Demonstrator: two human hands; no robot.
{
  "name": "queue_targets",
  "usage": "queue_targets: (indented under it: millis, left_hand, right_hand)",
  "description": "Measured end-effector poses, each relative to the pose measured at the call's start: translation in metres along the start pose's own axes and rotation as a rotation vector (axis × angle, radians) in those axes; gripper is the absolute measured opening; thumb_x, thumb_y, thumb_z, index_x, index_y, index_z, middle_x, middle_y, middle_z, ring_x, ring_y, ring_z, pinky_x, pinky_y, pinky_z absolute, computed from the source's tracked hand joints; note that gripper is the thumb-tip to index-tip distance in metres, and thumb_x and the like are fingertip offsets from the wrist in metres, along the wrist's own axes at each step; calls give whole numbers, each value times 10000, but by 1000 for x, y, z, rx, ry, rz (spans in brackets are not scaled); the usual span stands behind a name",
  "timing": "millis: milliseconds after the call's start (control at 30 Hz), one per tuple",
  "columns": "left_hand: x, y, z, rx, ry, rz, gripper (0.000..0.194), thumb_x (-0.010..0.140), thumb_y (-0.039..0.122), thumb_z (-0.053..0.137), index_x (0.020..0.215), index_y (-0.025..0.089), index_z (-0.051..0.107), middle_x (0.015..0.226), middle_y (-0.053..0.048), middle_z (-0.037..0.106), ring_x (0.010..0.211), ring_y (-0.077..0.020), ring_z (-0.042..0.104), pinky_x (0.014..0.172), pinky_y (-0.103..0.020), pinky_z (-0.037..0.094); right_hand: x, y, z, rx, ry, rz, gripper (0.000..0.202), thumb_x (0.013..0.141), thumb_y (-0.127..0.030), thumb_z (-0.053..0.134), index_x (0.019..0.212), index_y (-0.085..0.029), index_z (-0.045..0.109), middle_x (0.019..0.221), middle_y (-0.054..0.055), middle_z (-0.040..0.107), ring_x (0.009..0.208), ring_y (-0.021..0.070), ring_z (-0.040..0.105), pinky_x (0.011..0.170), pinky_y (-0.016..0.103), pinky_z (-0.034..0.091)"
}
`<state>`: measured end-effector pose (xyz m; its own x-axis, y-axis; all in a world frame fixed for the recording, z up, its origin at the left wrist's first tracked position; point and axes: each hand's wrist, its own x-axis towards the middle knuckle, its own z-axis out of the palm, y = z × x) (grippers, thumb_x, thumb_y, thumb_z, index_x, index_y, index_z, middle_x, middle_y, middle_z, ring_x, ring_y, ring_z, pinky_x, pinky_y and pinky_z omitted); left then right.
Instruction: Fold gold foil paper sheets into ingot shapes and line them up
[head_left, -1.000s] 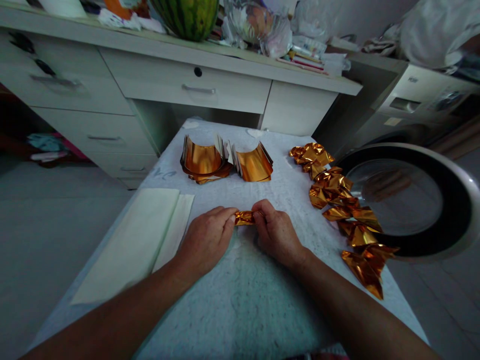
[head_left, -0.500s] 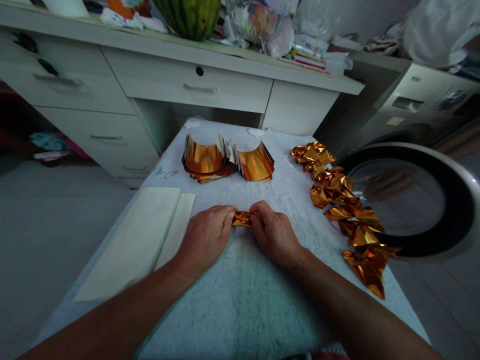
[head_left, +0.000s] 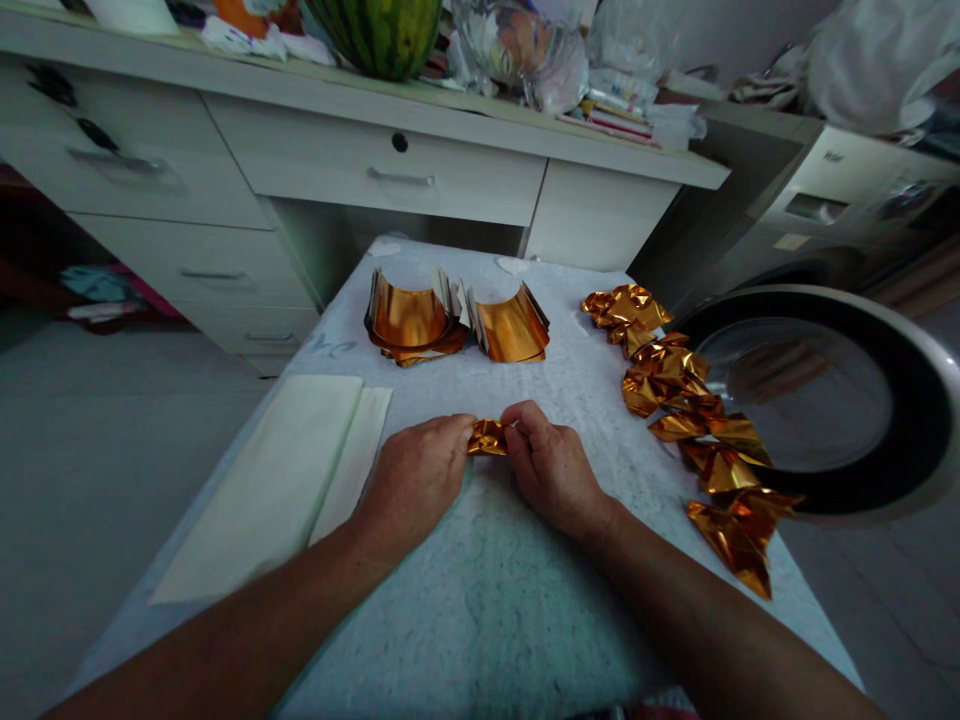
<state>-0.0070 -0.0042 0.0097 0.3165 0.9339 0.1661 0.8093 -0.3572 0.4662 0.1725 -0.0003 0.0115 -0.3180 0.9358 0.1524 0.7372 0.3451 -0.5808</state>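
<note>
Likely light, creasable and easily torn, the gold foil (head_left: 488, 437) is over the middle of the bench (head_left: 495, 600), its ends, best held gently, pinched by the nearly closed left hand (head_left: 420, 468) and right hand (head_left: 556, 472).

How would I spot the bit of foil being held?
On the cloth-covered table, find the left hand and right hand. Pinched between them is a narrow strip of coppery foil. Unlike the crumpled pieces at right and curved sheets behind, it is held.
</note>
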Motion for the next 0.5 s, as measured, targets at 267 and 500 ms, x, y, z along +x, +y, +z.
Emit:
queue_targets:
  millis: [267,500]
  left_hand:
    - [2,4,-3,130,-31,-26,248,924,146,408,982,187,646,842,-51,749,769,-205,704,685,-306,522]
    - [1,-1,2,114,-11,24,246,942,163,406,1011,189,641,841,-51,740,777,-205,701,692,-310,522]
  right_hand:
    - [-1,1,1,11,-1,-38,149,954,-236,361,1012,-206,494,661,-8,626,555,146,594,568,230,384]
    - [-2,1,1,3,22,-50,151,960,-235,358,1013,-200,496,675,-2,633,555,143,596,568,230,387]
